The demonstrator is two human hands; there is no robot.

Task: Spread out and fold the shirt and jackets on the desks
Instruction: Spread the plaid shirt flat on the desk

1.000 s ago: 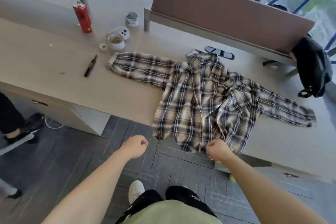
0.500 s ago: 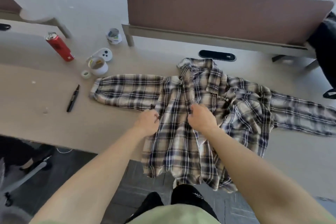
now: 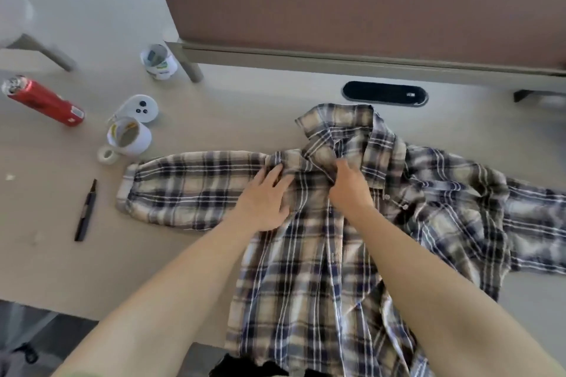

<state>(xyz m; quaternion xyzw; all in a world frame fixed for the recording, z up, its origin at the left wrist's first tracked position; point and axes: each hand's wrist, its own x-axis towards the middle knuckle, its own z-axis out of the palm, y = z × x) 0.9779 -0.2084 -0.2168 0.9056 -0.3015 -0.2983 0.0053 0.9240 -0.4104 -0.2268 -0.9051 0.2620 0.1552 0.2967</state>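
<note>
A beige, navy and white plaid shirt (image 3: 306, 278) lies face up on the light wooden desk (image 3: 61, 269), collar toward the divider and hem hanging over the front edge. One sleeve stretches flat to the left; the other side is bunched and wrinkled at the right. My left hand (image 3: 265, 199) rests flat with straight fingers on the shirt's left shoulder. My right hand (image 3: 349, 187) lies just below the collar, its fingers curled into the front placket fabric.
A red can (image 3: 46, 101) lies at the far left. A white tape roll (image 3: 130, 136), a small tape ring (image 3: 107, 155), a white controller (image 3: 141, 107) and a white cup (image 3: 159, 62) stand beyond the left sleeve. A black pen (image 3: 85, 211) lies left. A brown divider (image 3: 352, 0) and black cable slot (image 3: 384, 94) sit behind.
Both hands moved up from the hem at the desk's edge to the chest and then to the collar area. My view has come closer over the shirt.
</note>
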